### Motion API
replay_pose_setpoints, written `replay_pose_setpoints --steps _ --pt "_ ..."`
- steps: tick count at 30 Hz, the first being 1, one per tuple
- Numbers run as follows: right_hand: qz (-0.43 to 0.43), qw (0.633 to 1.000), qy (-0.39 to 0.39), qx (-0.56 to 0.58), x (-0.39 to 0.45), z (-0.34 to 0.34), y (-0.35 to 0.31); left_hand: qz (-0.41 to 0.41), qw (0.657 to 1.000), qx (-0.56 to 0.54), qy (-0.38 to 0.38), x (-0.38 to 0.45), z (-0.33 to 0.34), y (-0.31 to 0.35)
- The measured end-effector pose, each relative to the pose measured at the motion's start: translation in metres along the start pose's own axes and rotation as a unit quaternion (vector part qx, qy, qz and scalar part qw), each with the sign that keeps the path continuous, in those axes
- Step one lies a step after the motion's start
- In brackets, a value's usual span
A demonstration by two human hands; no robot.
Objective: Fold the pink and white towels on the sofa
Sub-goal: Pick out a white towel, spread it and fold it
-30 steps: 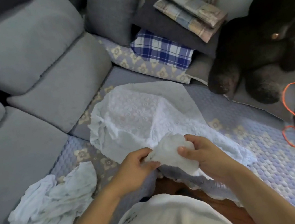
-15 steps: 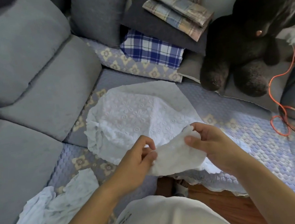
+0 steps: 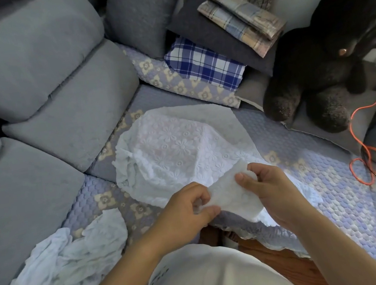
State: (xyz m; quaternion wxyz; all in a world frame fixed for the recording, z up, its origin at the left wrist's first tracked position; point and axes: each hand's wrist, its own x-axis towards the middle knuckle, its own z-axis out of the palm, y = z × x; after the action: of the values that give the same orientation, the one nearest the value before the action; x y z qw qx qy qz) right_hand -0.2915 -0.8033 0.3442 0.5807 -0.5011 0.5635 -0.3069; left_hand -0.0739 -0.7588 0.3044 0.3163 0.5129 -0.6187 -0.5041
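A: Pinching an edge of the white towel (image 3: 179,153), both of them? 
B: Yes. The left hand (image 3: 187,212) grips the strip's near end, fingers curled; the right hand (image 3: 265,189) pinches its far end between thumb and fingers. 
A: And the rest of it? 
B: Spread on the sofa (image 3: 30,92) seat just beyond the hands. A crumpled pale towel (image 3: 61,264) lies left of the left hand, apart from it.

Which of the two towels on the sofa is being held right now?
The white embossed towel in the middle: both hands pinch its near edge. The crumpled pale towel at lower left lies untouched.
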Motion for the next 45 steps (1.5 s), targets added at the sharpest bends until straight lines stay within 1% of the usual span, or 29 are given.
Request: replay_pose_setpoints --steps 4,7,11,14,16,18,21,24,28,31,34,38,41,43,45 --pt "-0.021 0.999 0.005 -0.048 -0.002 0.001 0.003 -0.012 1.000 -0.001 0.001 -0.007 0.001 -0.009" --pt "-0.010 1.000 0.013 -0.025 -0.003 0.000 0.009 -0.001 0.999 0.041 -0.002 -0.009 0.002 -0.016" --pt "0.006 1.000 0.015 0.003 -0.003 0.001 0.018 -0.003 1.000 0.028 -0.004 -0.007 0.005 -0.018" --pt "0.013 0.999 0.027 0.017 -0.002 0.000 0.018 0.013 1.000 0.025 0.011 -0.005 0.005 -0.012" --pt "0.014 0.999 0.028 0.028 -0.001 0.000 0.017 0.027 0.999 0.005 0.026 -0.006 0.006 -0.009" --pt "0.006 0.999 0.025 0.040 -0.001 0.002 0.016 0.024 0.998 -0.020 0.049 -0.008 0.006 -0.008" --pt "-0.014 0.997 0.016 0.068 -0.002 0.005 0.015 0.023 0.997 0.002 0.077 -0.010 0.005 -0.008" --pt "-0.021 0.998 -0.009 0.064 -0.004 0.005 0.013 0.045 0.994 0.034 0.091 -0.009 0.003 -0.009" --pt "-0.024 0.999 -0.018 0.042 -0.006 0.005 0.010 0.029 0.993 -0.003 0.113 -0.012 0.005 -0.006" --pt "-0.016 1.000 0.008 0.017 -0.007 0.008 0.005 0.031 0.994 -0.014 0.102 -0.014 0.007 -0.001" --pt "-0.011 0.999 0.052 -0.002 -0.008 0.009 0.004 0.028 0.996 -0.034 0.076 -0.016 0.009 0.002" --pt "-0.019 0.993 0.108 -0.046 -0.010 0.010 0.009 0.014 0.997 -0.030 0.070 -0.016 0.010 0.003" --pt "-0.021 0.991 0.119 -0.053 -0.014 0.012 0.009 -0.007 0.997 -0.037 0.063 -0.015 0.011 0.001" --pt "-0.022 0.991 0.117 -0.058 -0.016 0.013 0.007 -0.005 0.996 -0.048 0.077 -0.016 0.012 0.000" --pt "-0.026 0.991 0.120 -0.056 -0.019 0.014 0.003 0.022 0.995 0.001 0.095 -0.015 0.013 -0.001"
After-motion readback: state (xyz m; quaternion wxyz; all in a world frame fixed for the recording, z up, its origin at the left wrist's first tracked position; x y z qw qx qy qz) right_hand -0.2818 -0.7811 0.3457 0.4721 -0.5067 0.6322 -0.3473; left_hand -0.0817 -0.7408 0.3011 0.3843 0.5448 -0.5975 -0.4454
